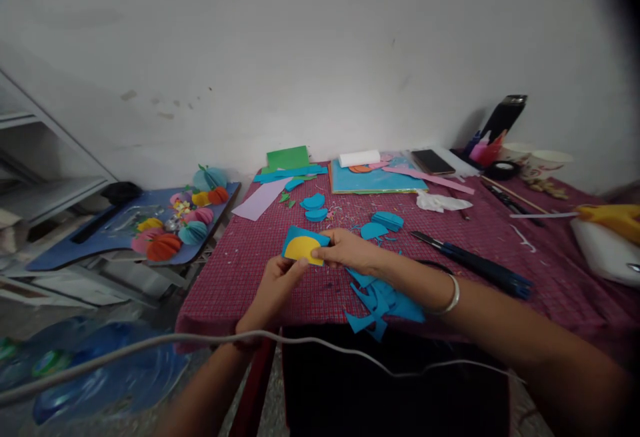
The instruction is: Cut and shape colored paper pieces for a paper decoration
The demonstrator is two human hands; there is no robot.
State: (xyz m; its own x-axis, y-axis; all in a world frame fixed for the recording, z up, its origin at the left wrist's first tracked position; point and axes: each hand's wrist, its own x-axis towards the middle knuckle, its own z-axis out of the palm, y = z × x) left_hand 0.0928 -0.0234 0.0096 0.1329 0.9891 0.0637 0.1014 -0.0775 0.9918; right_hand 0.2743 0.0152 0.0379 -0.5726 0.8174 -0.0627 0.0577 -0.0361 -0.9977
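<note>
A yellow half-round paper piece (301, 249) lies against a blue paper piece (295, 232), both held up over the near part of the table. My left hand (280, 282) pinches their lower left edge. From the right, my right hand (345, 250) is closed on them, thumb on the yellow piece. Blue half-round pieces (314, 208) rest on the cloth just beyond my hands, and more blue half-rounds (387, 221) sit to their right. Blue paper scraps (377, 300) lie under my right forearm.
Scissors with dark handles (483, 267) lie right of my right forearm. A white cable (200, 338) crosses in front of my arms. Coloured sheets (377, 178) and a phone (433, 161) are at the back. Paper pumpkins (164, 247) stand on a blue table (107, 240) at left.
</note>
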